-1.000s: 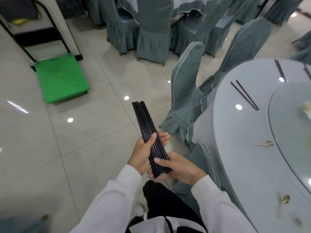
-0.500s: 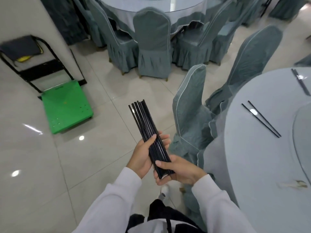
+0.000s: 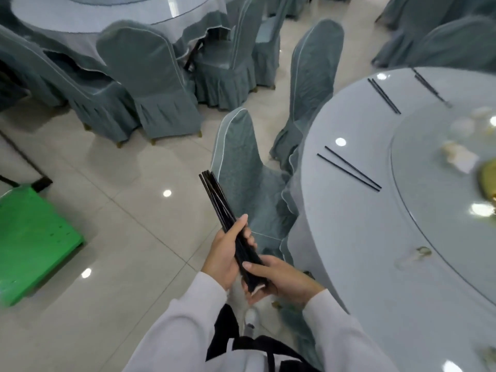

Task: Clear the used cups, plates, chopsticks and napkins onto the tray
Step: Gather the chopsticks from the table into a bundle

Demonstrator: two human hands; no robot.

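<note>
2 hands [image 3: 228, 253] – 1 chopstick bundle [image 3: 218, 202], 3 loose pairs [image 3: 349, 169] on table.

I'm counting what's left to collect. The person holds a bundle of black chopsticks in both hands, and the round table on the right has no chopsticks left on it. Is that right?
Not quite. The bundle is held in both the left hand and right hand, but the table still has chopsticks: one pair near its edge and more farther back, as the head view shows.

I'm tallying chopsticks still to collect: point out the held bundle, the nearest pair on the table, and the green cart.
held bundle [image 3: 218, 204]: head view, upper shafts.
nearest pair [image 3: 349, 169]: head view, mid-length.
green cart [image 3: 32, 237]: head view, top deck.
</note>
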